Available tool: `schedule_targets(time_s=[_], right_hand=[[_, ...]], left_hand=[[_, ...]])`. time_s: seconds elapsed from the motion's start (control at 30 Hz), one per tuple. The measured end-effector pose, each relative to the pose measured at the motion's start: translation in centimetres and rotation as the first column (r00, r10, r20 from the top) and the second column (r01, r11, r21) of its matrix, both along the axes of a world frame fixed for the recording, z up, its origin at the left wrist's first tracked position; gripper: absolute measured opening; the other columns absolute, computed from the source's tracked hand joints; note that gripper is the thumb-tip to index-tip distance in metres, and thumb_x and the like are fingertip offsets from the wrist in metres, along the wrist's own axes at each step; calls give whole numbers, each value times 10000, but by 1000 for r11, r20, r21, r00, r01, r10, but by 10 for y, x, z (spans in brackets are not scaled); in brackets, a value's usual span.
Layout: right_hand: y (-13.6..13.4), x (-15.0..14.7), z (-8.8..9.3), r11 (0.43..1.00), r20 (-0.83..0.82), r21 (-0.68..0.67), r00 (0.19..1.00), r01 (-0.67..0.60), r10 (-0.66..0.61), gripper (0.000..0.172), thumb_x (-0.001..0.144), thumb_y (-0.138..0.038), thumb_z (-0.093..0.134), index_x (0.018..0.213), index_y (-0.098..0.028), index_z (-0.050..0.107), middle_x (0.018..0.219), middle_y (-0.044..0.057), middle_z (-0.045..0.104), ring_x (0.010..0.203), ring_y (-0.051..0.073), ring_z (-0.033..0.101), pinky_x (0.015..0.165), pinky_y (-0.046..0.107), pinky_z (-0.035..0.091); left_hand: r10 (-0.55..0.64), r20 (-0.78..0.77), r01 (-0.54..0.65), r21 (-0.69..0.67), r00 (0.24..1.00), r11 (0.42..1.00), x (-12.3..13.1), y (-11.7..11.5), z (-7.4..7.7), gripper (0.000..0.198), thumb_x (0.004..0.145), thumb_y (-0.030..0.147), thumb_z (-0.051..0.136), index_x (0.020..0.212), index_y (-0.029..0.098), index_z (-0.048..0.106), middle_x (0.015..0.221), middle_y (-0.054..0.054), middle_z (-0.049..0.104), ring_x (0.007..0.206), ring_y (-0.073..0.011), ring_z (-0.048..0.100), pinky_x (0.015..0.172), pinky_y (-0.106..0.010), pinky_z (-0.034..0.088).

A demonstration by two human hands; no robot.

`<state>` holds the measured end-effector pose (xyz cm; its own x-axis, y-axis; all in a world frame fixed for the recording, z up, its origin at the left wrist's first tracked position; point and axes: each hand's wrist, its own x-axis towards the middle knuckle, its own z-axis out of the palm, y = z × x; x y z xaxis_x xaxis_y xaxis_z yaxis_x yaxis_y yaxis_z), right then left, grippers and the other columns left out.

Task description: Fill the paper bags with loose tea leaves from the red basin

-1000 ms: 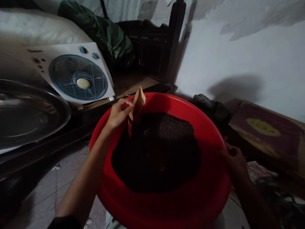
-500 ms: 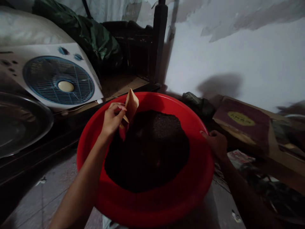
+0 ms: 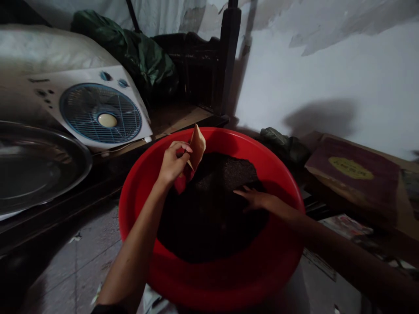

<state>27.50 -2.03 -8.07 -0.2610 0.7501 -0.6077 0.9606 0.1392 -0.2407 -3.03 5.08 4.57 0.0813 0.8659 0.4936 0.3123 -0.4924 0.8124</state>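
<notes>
Left hand [image 3: 173,165] pinches paper bag [image 3: 198,150]; right hand [image 3: 254,199] open over dark heap [image 3: 209,226].
Bag seems light, crushable: hold its edge.

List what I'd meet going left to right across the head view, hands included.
Metal basin → box fan → left hand → paper packet → right hand → purple-topped box.

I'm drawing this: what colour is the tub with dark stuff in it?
The tub is red, best seen in the head view.
</notes>
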Motion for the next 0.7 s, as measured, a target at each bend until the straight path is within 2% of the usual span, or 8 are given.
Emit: schedule_targets(time_s=[0.07,0.1,0.17,0.23,0.33,0.4,0.53,0.7], right_hand=[[5,-8,-10,994,150,-96,988,49,-34,1182,626,-500,829,1569,-418,119,1677,111,-37,1466,553,98,1046,703,337],[6,-13,-12,989,231,-136,973,53,-21,1238,579,-516,860,1558,-454,105,1673,89,-107,1456,582,25,1016,757,317],[7,-21,-14,989,312,-150,949,4,44,1268,491,-502,914,1534,-489,195,1674,66,-113,1440,611,-37,964,825,288],[6,-21,-14,992,314,-115,945,-56,90,1220,478,-438,934,1517,-464,295,1678,83,-41,1452,592,1,973,813,300],[6,-6,-14,992,229,-18,965,-126,127,992,606,-345,872,1481,-408,409,1661,111,111,1467,524,139,1003,749,352],[7,6,-16,991,206,17,971,-131,125,887,658,-270,817,1459,-380,452,1634,124,198,1460,497,204,1000,725,377],[13,24,-18,993,165,18,980,-117,113,811,666,-205,777,1422,-329,512,1599,137,294,1454,462,274,1057,643,383],[18,43,-22,990,-146,102,983,-97,111,522,698,-159,693,1206,-276,681,1464,91,528,1425,360,399,1122,515,374]], left_hand=[[-8,11,8,-15,1000,1000,1,1,1,79,727,136,612,745,190,666,987,-52,653,962,-193,630,805,-330,541],[-10,20,10,-24,1000,1000,0,1,2,77,727,140,613,750,191,666,989,-53,653,956,-194,631,789,-327,541],[-12,34,14,-36,999,999,-3,2,3,80,725,152,616,765,192,672,1002,-54,656,960,-197,634,787,-326,537],[-1,46,2,-34,999,999,-6,3,5,87,720,163,618,775,194,678,1000,-52,663,967,-197,637,818,-331,532],[28,65,-26,-24,998,999,-8,1,8,93,709,163,614,768,195,679,971,-45,677,957,-193,642,858,-331,525],[36,75,-34,-31,997,999,-7,-1,10,105,705,158,608,773,200,677,960,-39,682,943,-190,645,844,-322,529],[4,88,1,-67,996,998,-4,-7,11,104,719,174,614,798,209,671,993,-37,689,941,-186,647,798,-302,533],[1,73,4,-69,997,998,-6,-11,8,85,736,175,611,794,208,664,951,-31,690,861,-171,647,772,-307,534]])
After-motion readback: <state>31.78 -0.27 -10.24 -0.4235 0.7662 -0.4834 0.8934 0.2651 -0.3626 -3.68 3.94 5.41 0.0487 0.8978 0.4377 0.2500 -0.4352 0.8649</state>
